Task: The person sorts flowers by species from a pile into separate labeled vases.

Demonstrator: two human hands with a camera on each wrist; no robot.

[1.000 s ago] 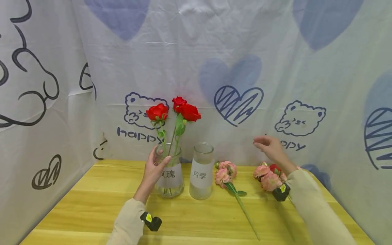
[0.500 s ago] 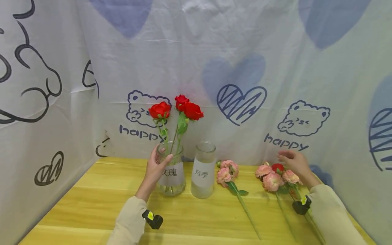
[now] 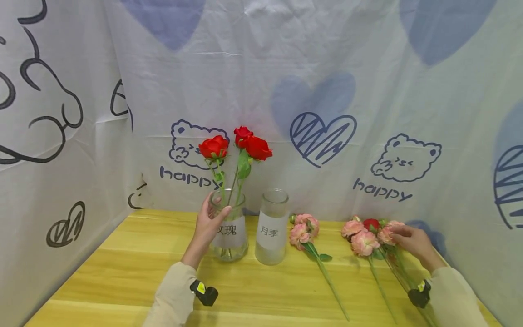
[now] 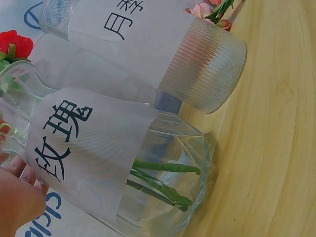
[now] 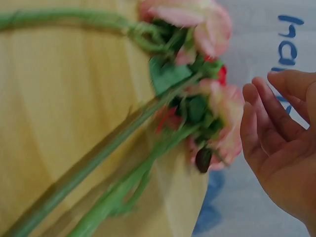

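My left hand [image 3: 208, 227] holds the neck of a glass vase [image 3: 229, 252] labelled 玫瑰, its thumb in front. Three red roses [image 3: 258, 148] stand in it, their stem ends showing through the glass in the left wrist view. Just right of it is a ribbed glass vase [image 3: 271, 254] labelled 月季 with no flowers in it. My right hand [image 3: 414, 243] hovers at the pink flowers [image 3: 364, 242] lying at the right. In the right wrist view its fingers [image 5: 266, 113] are loosely bent beside a pink bloom [image 5: 224, 118], with nothing between them. A red rose [image 3: 371, 225] lies among these blooms.
A pink flower stem [image 3: 327, 277] with blooms lies right of the ribbed vase, slanting toward the front. All stand or lie on a wooden table [image 3: 122, 272]. A printed cloth [image 3: 318, 54] hangs behind and at the sides.
My right hand has moved right and down from above the flowers to the rightmost pink bloom. My left hand keeps its hold on the vase. The view has shifted slightly.
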